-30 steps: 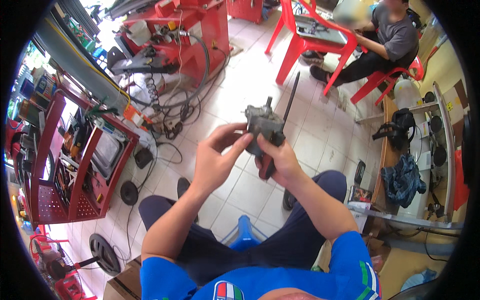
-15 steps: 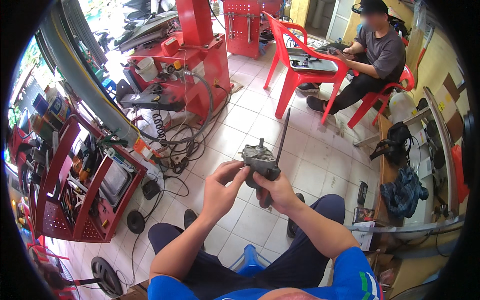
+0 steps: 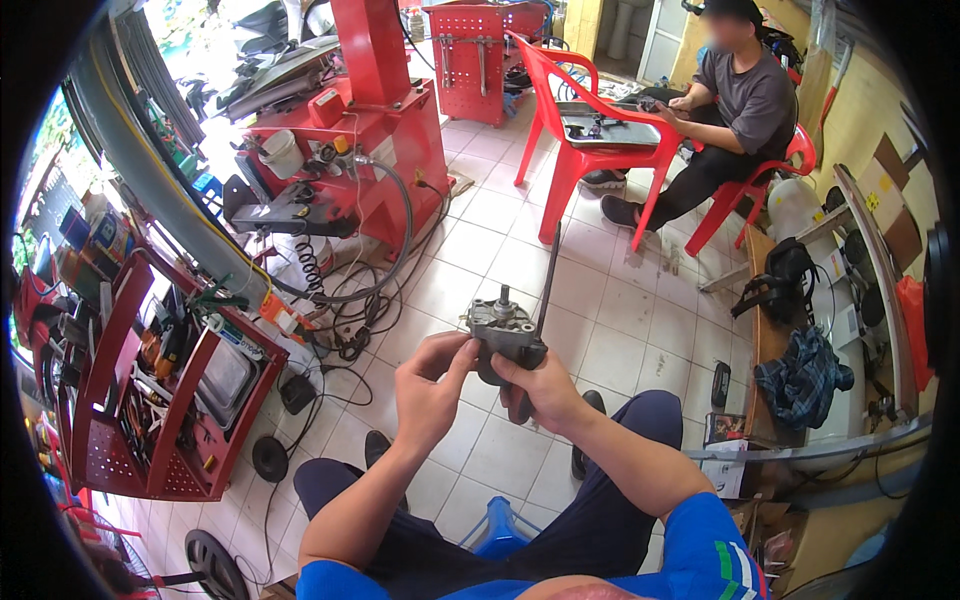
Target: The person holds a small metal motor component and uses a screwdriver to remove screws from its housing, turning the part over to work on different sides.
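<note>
Held up before me is a small grey metal mechanical part (image 3: 503, 318) with a short shaft standing on its top and a dark rounded underside. My left hand (image 3: 432, 385) pinches its left edge between thumb and bent fingers. Around its right side is my right hand (image 3: 545, 390), with the thumb pressed on the near face. That same hand also holds a long dark screwdriver (image 3: 549, 285), whose blade points up and away beside the part. A dark reddish handle shows below the fingers. The part's underside is mostly hidden by my hands.
At the left stands a red tool cart (image 3: 150, 400) full of tools. Behind it are a red machine (image 3: 385, 160) and black cables (image 3: 365, 310) on the tiled floor. A red chair (image 3: 570, 150) bears a metal tray (image 3: 635, 133); a seated person (image 3: 745, 90) works beside it.
The whole view has shifted slightly, so the surroundings sit a little further left. Both hands keep their hold on the metal part, and the screwdriver stays in my right hand.
</note>
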